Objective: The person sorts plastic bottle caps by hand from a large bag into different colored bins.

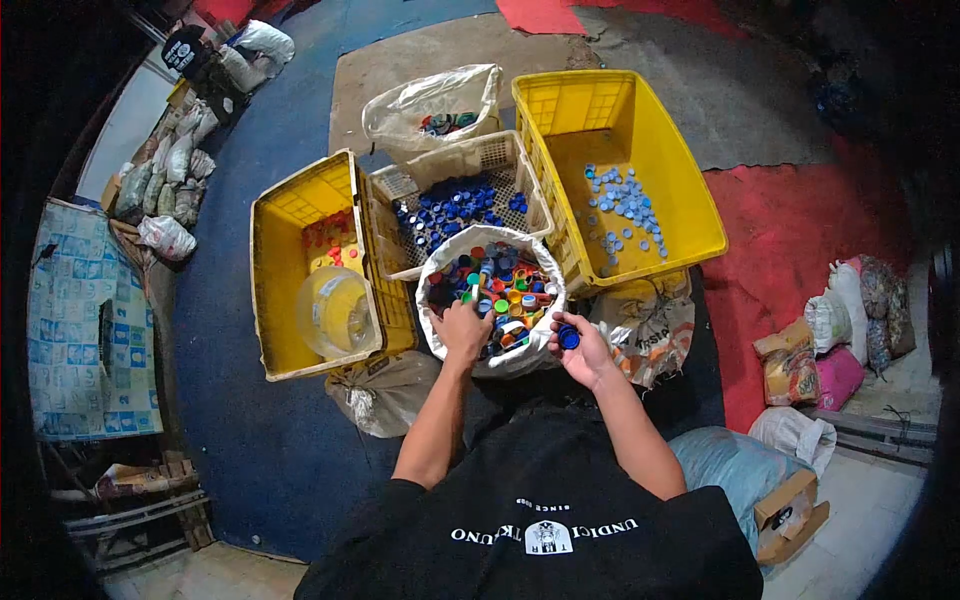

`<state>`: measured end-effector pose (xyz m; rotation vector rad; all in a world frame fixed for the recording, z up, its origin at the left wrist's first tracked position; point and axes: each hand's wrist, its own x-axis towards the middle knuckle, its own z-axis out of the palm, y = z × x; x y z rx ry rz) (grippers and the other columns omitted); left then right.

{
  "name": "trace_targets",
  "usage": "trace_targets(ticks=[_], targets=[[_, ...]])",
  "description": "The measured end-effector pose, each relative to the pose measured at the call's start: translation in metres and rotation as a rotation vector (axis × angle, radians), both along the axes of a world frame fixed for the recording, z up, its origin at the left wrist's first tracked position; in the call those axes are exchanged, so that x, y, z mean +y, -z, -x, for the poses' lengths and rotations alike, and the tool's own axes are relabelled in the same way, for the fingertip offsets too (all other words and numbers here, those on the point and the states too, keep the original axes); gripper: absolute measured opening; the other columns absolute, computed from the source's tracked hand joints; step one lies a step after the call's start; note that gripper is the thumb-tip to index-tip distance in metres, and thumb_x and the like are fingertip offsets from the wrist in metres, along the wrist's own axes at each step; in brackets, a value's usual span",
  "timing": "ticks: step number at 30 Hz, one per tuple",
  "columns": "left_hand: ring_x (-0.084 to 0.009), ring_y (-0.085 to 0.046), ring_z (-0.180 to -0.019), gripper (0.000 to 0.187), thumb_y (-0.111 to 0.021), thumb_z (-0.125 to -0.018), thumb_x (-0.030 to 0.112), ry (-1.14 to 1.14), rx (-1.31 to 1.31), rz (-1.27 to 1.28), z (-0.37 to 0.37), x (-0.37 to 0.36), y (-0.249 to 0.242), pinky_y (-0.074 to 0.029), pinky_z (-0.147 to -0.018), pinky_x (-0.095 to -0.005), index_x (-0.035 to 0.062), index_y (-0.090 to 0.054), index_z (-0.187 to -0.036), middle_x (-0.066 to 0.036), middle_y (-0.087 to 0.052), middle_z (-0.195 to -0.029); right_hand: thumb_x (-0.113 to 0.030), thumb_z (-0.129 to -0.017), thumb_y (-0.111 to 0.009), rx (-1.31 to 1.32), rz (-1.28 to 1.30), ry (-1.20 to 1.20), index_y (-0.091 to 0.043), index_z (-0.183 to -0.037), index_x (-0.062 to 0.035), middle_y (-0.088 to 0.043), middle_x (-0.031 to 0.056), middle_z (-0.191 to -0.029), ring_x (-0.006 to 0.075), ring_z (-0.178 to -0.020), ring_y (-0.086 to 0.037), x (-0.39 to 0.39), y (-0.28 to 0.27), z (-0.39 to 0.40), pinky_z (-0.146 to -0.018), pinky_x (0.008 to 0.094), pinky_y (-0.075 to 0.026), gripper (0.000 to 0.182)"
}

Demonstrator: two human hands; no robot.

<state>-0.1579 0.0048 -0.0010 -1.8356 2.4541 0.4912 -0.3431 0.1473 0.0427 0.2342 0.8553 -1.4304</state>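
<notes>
A white sack (437, 262) full of mixed coloured bottle caps (516, 300) stands open in front of me. My left hand (463, 327) reaches over its near left rim, fingers curled down among the caps; what they grip, if anything, I cannot make out. At the sack's right rim, my right hand (588, 356) is turned palm up and holds a dark blue bottle cap (569, 337) in its fingers. Behind the sack, a white perforated crate (535, 190) contains many dark blue caps (450, 208).
A yellow crate (690, 205) at right holds light blue caps (625, 200). The left yellow crate (280, 290) contains red caps (328, 235) and a clear plastic tub (338, 312). Another white sack (400, 112) stands behind. Filled bags (180, 160) line the left side.
</notes>
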Motion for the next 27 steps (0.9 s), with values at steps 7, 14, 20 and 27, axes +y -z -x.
trace_targets(ticks=[7, 14, 20, 27], targets=[[-0.0257, -0.061, -0.099, 0.044, -0.072, -0.078, 0.042, -0.015, 0.322, 0.129, -0.020, 0.027, -0.030, -0.038, -0.086, -0.0457, 0.0133, -0.070, -0.111, -0.007, -0.066, -0.105, -0.022, -0.093, -0.059, -0.024, -0.022, -0.050, -0.061, -0.104, -0.0027, -0.062, 0.0075, -0.089, 0.0176, -0.076, -0.060, -0.012, 0.008, -0.011, -0.066, 0.0309, -0.051, 0.022], [-0.0239, -0.065, -0.094, 0.044, -0.082, -0.072, 0.021, 0.026, 0.959, -0.087, -0.012, 0.050, -0.065, -0.052, -0.082, -0.0350, 0.0051, -0.069, -0.110, -0.011, -0.065, -0.097, -0.024, -0.096, -0.054, -0.004, 0.000, -0.180, -0.062, -0.105, -0.0066, -0.064, 0.0073, -0.095, 0.0166, -0.081, -0.063, -0.034, -0.002, -0.037, -0.067, 0.0296, -0.052, 0.022], [-0.0208, -0.058, -0.106, 0.056, -0.079, -0.078, 0.020, 0.100, 0.926, -0.030, -0.017, 0.071, -0.040, -0.049, -0.087, -0.0359, 0.0049, -0.058, -0.128, -0.010, -0.058, -0.113, -0.029, -0.099, -0.047, -0.096, 0.120, -0.340, -0.062, -0.113, -0.0090, -0.065, 0.0059, -0.103, 0.0197, -0.092, -0.064, -0.041, -0.001, -0.045, -0.080, 0.0334, -0.053, 0.029], [-0.0108, -0.062, -0.088, 0.041, -0.067, -0.090, 0.021, -0.371, 1.257, -0.610, -0.032, 0.073, -0.025, -0.049, -0.078, -0.0242, -0.0005, -0.058, -0.123, -0.006, -0.065, -0.105, -0.018, -0.095, -0.053, -0.066, 0.078, -0.303, -0.059, -0.110, -0.0039, -0.064, 0.0095, -0.100, 0.0214, -0.093, -0.062, -0.048, 0.026, -0.056, -0.081, 0.0354, -0.052, 0.021]])
